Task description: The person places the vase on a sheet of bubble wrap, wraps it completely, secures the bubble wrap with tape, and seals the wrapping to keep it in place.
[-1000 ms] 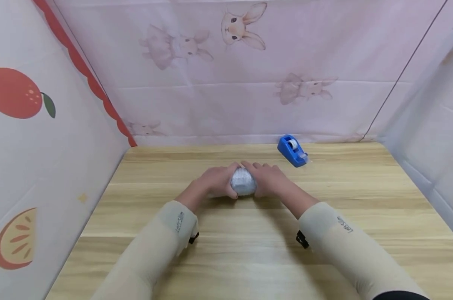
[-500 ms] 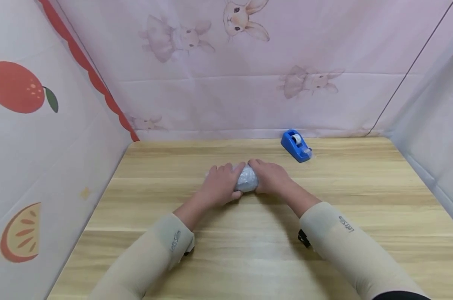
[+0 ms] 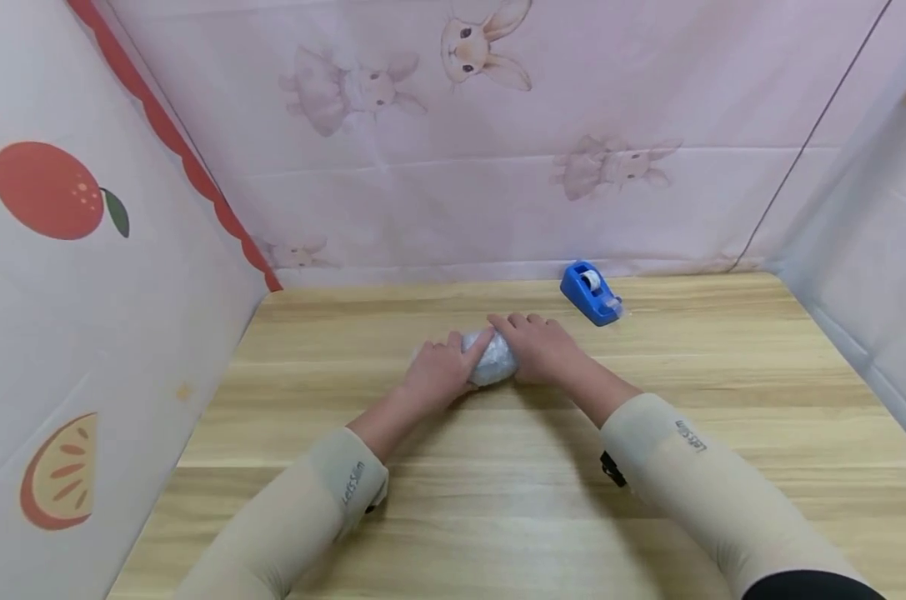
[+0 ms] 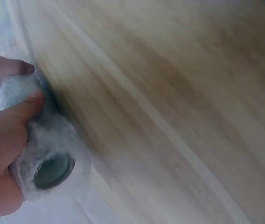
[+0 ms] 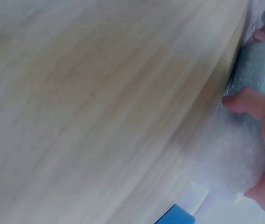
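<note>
Gripping the plastic-wrapped bundle (image 3: 498,364), your left hand (image 3: 439,372) and right hand (image 3: 540,348) stay well inside the side edges of the tabletop (image 3: 490,500).

Wrapped bundle (image 3: 495,365): clear plastic film, looks like bubble wrap, crinkled, bumpy, semi-glossy. Core (image 4: 52,171) at its end, left wrist view: dark, smooth-looking, material unclear. Tabletop (image 3: 498,517): pale wood grain, smooth, faint sheen. Tape dispenser (image 3: 597,302): smooth blue plastic, slight shine; tape end clear, glossy. Back drape (image 3: 437,208): printed, cloth-like, matt, creased. Side drape (image 3: 32,325): same finish. Sleeves (image 3: 287,517): beige fabric, matt, smooth, printed lettering.
</note>
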`<state>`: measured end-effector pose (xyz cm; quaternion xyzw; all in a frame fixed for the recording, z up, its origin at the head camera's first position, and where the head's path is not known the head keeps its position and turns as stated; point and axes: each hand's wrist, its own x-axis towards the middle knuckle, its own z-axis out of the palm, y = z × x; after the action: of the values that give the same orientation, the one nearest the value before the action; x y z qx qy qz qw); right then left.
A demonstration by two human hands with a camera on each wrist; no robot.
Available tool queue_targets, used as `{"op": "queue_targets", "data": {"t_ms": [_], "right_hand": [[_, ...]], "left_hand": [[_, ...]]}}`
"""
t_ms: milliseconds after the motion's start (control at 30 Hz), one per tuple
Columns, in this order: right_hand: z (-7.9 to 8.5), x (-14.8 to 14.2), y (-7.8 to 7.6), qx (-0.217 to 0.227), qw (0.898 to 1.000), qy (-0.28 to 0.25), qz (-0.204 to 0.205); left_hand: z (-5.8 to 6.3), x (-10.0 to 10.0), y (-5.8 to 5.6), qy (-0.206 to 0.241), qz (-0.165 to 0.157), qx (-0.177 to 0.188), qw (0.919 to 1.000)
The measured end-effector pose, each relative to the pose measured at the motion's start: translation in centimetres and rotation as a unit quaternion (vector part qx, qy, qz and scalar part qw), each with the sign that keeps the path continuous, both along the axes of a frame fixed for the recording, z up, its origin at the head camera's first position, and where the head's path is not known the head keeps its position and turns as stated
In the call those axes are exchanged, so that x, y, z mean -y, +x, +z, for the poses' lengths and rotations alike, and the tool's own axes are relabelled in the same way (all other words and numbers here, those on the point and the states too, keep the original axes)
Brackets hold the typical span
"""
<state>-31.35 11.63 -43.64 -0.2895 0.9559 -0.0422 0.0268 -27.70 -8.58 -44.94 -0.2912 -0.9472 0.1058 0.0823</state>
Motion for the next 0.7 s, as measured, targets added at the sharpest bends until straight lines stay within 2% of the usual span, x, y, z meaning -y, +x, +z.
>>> {"op": "queue_targets", "data": {"t_ms": [100, 200, 267, 367, 400, 467, 533, 567, 633, 700], "right_hand": [[0.0, 0.0, 0.1, -0.029, 0.999, 0.035, 0.014], [0.0, 0.0, 0.1, -0.039, 0.998, 0.051, 0.012], [-0.1, 0.1, 0.0, -0.032, 0.998, 0.053, 0.004], [-0.1, 0.4, -0.3, -0.014, 0.998, 0.055, -0.001], [-0.2, 0.5, -0.3, -0.009, 0.998, 0.055, -0.001], [-0.1, 0.7, -0.4, -0.002, 0.998, 0.058, 0.002], [-0.1, 0.8, -0.5, 0.002, 0.998, 0.061, 0.002], [0.0, 0.9, -0.4, 0.004, 0.998, 0.061, 0.001], [0.2, 0.9, -0.4, 0.007, 0.998, 0.063, -0.007], [0.4, 0.9, -0.4, 0.01, 0.998, 0.067, -0.017]], "left_hand": [[0.4, 0.2, -0.5, 0.028, 0.01, 0.07, 0.9971], [1.2, 0.4, -0.9, 0.056, 0.011, 0.146, 0.9876], [1.8, 0.6, -1.4, 0.082, 0.013, 0.205, 0.9752], [2.7, 0.9, -2.0, 0.118, 0.022, 0.289, 0.9498], [2.9, 1.0, -2.1, 0.126, 0.025, 0.309, 0.9423], [3.2, 1.3, -2.3, 0.133, 0.027, 0.332, 0.9334], [3.3, 1.4, -2.3, 0.128, 0.028, 0.333, 0.9337], [3.3, 1.3, -2.2, 0.119, 0.029, 0.322, 0.9387], [3.3, 0.9, -1.7, 0.1, 0.031, 0.285, 0.9528], [3.1, 0.3, -1.0, 0.073, 0.034, 0.233, 0.9691]]}}
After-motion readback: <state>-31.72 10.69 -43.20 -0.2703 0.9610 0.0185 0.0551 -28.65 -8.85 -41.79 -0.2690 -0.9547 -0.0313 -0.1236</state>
